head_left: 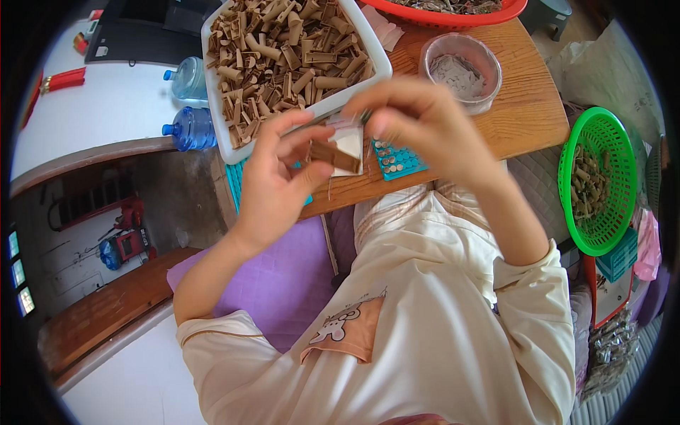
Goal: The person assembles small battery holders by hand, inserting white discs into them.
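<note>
My left hand (276, 170) is closed on a brown trough-shaped piece (334, 156), pinched between thumb and fingers above the table edge. Its hollow side shows. Close by on the right, my right hand (418, 117) is blurred by motion, thumb and forefinger brought together at a small dark, thin thing I cannot make out. Beneath the hands lies a white pad (348, 144). A blue tray (397, 168) with small round silvery discs sits under my right wrist. Beyond the hands, a white bin (377, 60) holds a heap of similar brown pieces.
A clear round tub (460, 71) with pale grey bits stands on the wooden table (528, 106). Behind it is a red basket (453, 15). A green basket (622, 212) of brown-green pieces is at right. Two blue water bottles (191, 129) stand left of the bin.
</note>
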A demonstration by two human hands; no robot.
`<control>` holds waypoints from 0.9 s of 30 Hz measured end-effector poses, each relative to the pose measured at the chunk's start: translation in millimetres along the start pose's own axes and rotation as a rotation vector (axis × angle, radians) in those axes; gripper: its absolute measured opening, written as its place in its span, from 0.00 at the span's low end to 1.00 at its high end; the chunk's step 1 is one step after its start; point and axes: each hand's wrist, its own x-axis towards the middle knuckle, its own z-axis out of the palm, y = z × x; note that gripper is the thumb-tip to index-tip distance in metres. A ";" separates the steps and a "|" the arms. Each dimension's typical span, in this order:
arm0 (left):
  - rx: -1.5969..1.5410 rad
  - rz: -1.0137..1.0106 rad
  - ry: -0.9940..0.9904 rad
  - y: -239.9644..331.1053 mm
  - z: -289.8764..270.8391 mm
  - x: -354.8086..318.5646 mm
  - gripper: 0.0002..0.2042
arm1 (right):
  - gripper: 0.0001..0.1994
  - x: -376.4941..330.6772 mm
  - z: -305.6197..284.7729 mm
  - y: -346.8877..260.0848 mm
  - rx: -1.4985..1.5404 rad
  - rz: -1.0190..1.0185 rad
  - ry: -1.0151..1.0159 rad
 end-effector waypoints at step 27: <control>-0.201 0.286 -0.011 -9.1 -6.7 -30.4 0.22 | 0.05 -36.5 84.3 5.2 -0.041 -0.125 0.496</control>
